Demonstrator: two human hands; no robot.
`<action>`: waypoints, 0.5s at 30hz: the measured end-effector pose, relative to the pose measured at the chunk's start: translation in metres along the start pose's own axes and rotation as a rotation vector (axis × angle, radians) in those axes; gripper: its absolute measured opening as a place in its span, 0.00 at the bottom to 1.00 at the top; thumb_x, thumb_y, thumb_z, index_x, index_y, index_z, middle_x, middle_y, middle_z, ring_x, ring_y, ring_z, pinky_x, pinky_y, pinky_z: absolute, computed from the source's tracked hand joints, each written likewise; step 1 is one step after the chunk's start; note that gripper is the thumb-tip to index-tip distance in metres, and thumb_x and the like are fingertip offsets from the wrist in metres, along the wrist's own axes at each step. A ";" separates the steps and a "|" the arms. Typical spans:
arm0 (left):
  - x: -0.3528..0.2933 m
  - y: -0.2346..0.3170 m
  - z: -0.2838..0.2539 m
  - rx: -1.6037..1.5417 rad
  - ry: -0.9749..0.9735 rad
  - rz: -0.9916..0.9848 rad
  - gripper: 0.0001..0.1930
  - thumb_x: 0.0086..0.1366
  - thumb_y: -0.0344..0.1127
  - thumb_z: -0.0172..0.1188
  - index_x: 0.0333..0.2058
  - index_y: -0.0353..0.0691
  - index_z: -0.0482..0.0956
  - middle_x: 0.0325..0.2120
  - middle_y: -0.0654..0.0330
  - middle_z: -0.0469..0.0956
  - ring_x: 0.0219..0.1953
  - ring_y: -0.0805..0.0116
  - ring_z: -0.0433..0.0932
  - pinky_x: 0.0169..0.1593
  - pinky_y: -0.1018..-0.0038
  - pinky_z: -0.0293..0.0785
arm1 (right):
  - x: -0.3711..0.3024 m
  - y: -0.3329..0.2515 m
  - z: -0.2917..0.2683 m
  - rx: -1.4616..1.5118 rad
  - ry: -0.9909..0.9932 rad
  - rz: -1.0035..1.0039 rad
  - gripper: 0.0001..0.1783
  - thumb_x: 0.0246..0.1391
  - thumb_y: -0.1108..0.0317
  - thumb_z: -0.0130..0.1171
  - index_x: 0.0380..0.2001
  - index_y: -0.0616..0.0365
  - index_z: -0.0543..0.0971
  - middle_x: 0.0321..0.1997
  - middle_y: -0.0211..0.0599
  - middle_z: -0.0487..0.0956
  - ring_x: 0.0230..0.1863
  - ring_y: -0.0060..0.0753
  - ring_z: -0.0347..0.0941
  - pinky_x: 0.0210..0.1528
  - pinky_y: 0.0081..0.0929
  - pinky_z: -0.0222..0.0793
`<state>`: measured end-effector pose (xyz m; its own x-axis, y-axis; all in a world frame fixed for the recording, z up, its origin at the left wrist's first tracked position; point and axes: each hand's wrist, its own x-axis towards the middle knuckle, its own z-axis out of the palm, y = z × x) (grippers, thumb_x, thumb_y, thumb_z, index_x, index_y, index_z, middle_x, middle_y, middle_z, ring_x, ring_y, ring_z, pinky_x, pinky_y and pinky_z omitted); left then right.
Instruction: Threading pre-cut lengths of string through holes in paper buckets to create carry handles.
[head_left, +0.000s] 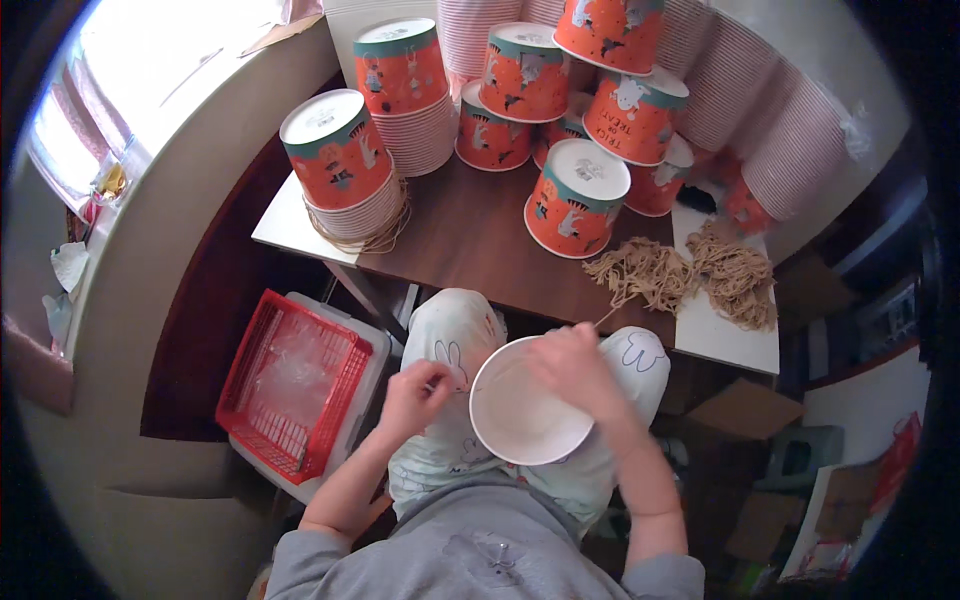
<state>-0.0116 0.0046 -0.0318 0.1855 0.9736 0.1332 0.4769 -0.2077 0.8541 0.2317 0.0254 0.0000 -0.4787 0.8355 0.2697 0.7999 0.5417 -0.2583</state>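
Brown table (450, 240) is being crowded by stacked paper tubs (335, 150). Far left, a red basket (343, 410) is being seen. Left hand (416, 396) is being held curled almost closed; can't tell if anything's being pinched. White bucket (525, 420) is being propped on the lap (430, 455), probably light, stiff, dentable, so best being held by its rim. Right hand (574, 370) is being blurred over that rim, grip unclear. Tan string (640, 275) is being heaped beyond.

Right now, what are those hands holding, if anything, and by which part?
I can't tell: the blurred right hand overlaps the round white paper bucket at its far-right rim, near thin tan cord; the curled left hand shows no clear hold.
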 end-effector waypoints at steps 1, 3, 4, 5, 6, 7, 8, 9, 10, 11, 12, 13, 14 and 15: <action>0.000 -0.012 -0.004 -0.069 0.031 -0.009 0.04 0.50 0.25 0.55 0.28 0.33 0.74 0.22 0.57 0.74 0.25 0.69 0.76 0.25 0.77 0.73 | 0.004 0.018 -0.013 -0.067 -0.014 0.029 0.09 0.45 0.62 0.54 0.29 0.52 0.77 0.28 0.32 0.77 0.33 0.33 0.72 0.42 0.36 0.57; 0.001 -0.019 -0.016 -0.147 0.023 -0.097 0.04 0.51 0.25 0.54 0.28 0.33 0.73 0.22 0.59 0.74 0.25 0.72 0.76 0.26 0.78 0.73 | 0.016 0.062 -0.036 -0.157 -0.088 0.142 0.08 0.48 0.64 0.50 0.28 0.53 0.77 0.28 0.36 0.77 0.32 0.39 0.72 0.39 0.38 0.59; 0.000 -0.014 -0.020 -0.219 0.033 -0.193 0.03 0.53 0.26 0.54 0.28 0.34 0.73 0.21 0.61 0.74 0.24 0.74 0.76 0.25 0.80 0.72 | 0.017 0.088 -0.043 -0.170 -0.045 0.206 0.09 0.49 0.63 0.49 0.27 0.53 0.76 0.27 0.39 0.77 0.32 0.43 0.72 0.37 0.40 0.61; 0.002 -0.015 -0.024 -0.295 0.024 -0.233 0.03 0.54 0.26 0.53 0.28 0.34 0.73 0.21 0.62 0.74 0.23 0.74 0.76 0.24 0.81 0.71 | 0.013 0.112 -0.048 -0.190 0.002 0.276 0.09 0.51 0.63 0.47 0.26 0.54 0.76 0.27 0.42 0.76 0.32 0.47 0.72 0.36 0.42 0.63; 0.003 -0.015 -0.028 -0.367 0.016 -0.274 0.03 0.55 0.26 0.52 0.28 0.34 0.73 0.20 0.62 0.74 0.22 0.75 0.76 0.22 0.82 0.69 | 0.008 0.133 -0.052 -0.189 0.071 0.336 0.10 0.52 0.63 0.45 0.27 0.55 0.75 0.25 0.44 0.76 0.30 0.49 0.72 0.36 0.43 0.63; 0.005 -0.014 -0.036 -0.436 0.001 -0.286 0.02 0.55 0.26 0.51 0.27 0.35 0.73 0.19 0.63 0.74 0.23 0.76 0.76 0.22 0.84 0.67 | 0.006 0.147 -0.056 -0.183 0.139 0.388 0.11 0.54 0.62 0.43 0.28 0.56 0.73 0.24 0.45 0.75 0.28 0.51 0.72 0.36 0.45 0.63; 0.007 -0.015 -0.043 -0.529 -0.001 -0.254 0.02 0.55 0.25 0.51 0.26 0.35 0.72 0.19 0.62 0.74 0.24 0.76 0.76 0.24 0.84 0.67 | 0.001 0.158 -0.059 -0.199 0.133 0.436 0.12 0.55 0.60 0.43 0.31 0.55 0.73 0.26 0.47 0.76 0.30 0.53 0.71 0.38 0.46 0.63; 0.006 -0.019 -0.050 -0.619 0.010 -0.228 0.02 0.54 0.25 0.51 0.26 0.35 0.72 0.19 0.62 0.75 0.24 0.76 0.75 0.25 0.84 0.67 | 0.006 0.154 -0.059 -0.197 0.137 0.425 0.12 0.55 0.60 0.43 0.31 0.55 0.73 0.26 0.47 0.76 0.30 0.53 0.71 0.38 0.46 0.63; 0.002 -0.021 -0.057 -0.701 0.033 -0.281 0.02 0.53 0.24 0.50 0.24 0.37 0.71 0.23 0.59 0.76 0.30 0.74 0.75 0.32 0.83 0.69 | 0.009 0.142 -0.060 -0.181 0.068 0.463 0.12 0.54 0.60 0.44 0.31 0.56 0.73 0.27 0.48 0.76 0.32 0.52 0.71 0.38 0.45 0.64; 0.004 -0.020 -0.059 -0.871 0.055 -0.240 0.03 0.53 0.24 0.49 0.24 0.38 0.70 0.25 0.57 0.76 0.33 0.70 0.75 0.36 0.80 0.69 | 0.012 0.133 -0.063 -0.166 -0.002 0.501 0.12 0.54 0.59 0.46 0.32 0.56 0.73 0.29 0.49 0.76 0.33 0.51 0.71 0.39 0.44 0.64; 0.005 -0.013 -0.062 -1.042 0.069 -0.200 0.04 0.53 0.23 0.47 0.24 0.38 0.70 0.27 0.56 0.76 0.36 0.67 0.75 0.40 0.77 0.70 | 0.009 0.125 -0.066 -0.047 -0.057 0.494 0.13 0.53 0.59 0.46 0.31 0.58 0.74 0.30 0.49 0.75 0.36 0.49 0.72 0.39 0.40 0.66; 0.006 -0.005 -0.063 -1.081 0.100 -0.200 0.03 0.52 0.23 0.47 0.22 0.38 0.67 0.26 0.55 0.75 0.37 0.61 0.75 0.46 0.70 0.67 | 0.007 0.117 -0.066 0.091 -0.149 0.435 0.12 0.53 0.61 0.46 0.30 0.58 0.74 0.30 0.48 0.76 0.35 0.48 0.72 0.38 0.38 0.66; 0.007 0.002 -0.068 -1.180 0.071 -0.214 0.02 0.53 0.25 0.48 0.22 0.39 0.66 0.27 0.55 0.75 0.39 0.60 0.75 0.47 0.68 0.66 | 0.005 0.108 -0.068 0.229 -0.243 0.376 0.12 0.53 0.62 0.46 0.30 0.59 0.74 0.30 0.48 0.76 0.35 0.47 0.72 0.38 0.36 0.67; 0.008 0.006 -0.072 -1.281 0.039 -0.222 0.02 0.53 0.27 0.49 0.23 0.39 0.66 0.27 0.54 0.75 0.40 0.59 0.74 0.49 0.65 0.65 | 0.009 0.089 -0.079 0.331 -0.341 0.298 0.11 0.52 0.65 0.46 0.29 0.60 0.74 0.28 0.44 0.76 0.33 0.41 0.73 0.37 0.32 0.67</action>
<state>-0.0688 0.0182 0.0107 0.1738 0.9819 -0.0759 -0.6647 0.1738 0.7266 0.3267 0.0735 0.0524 -0.3836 0.9094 -0.1608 0.7886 0.2319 -0.5695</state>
